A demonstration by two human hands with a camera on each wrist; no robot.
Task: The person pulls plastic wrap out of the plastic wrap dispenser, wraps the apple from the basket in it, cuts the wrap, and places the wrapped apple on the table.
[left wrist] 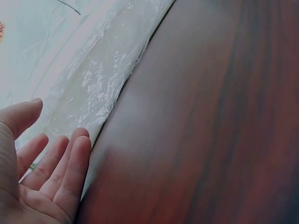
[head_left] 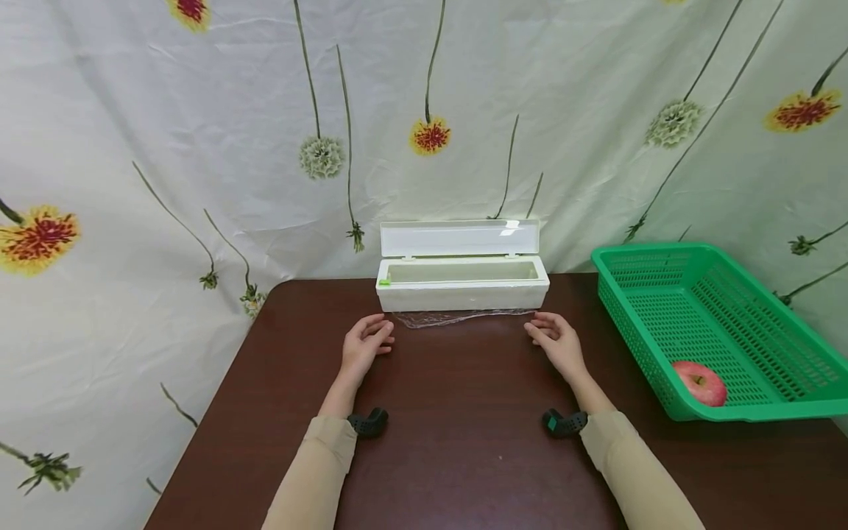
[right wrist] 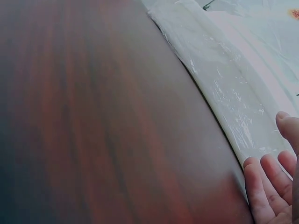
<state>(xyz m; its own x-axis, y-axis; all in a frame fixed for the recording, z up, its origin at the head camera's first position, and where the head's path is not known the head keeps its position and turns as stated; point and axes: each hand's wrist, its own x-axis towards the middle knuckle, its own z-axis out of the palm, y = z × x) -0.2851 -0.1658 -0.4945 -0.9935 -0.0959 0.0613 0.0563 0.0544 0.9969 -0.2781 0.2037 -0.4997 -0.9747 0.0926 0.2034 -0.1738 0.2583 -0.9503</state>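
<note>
A long white cling film box (head_left: pixel 461 297) stands at the far edge of the table with its lid (head_left: pixel 457 239) raised. Clear cling film (head_left: pixel 437 319) covers its front and spreads crinkled onto the tabletop before it. My left hand (head_left: pixel 363 344) is by the box's left front corner, thumb apart from the loosely bent fingers. By the right front corner is my right hand (head_left: pixel 556 344), likewise relaxed with a gap between thumb and fingers. Both wrist views show the film (left wrist: pixel 96 86) close to the fingertips; neither hand pinches it.
A green plastic basket (head_left: pixel 636 353) sits on the right of the dark brown table (head_left: pixel 457 442), with a red apple (head_left: pixel 701 383) in its near corner. A small bright green piece (head_left: pixel 385 282) is at the box's left end. A flowered cloth (head_left: pixel 265 110) hangs behind.
</note>
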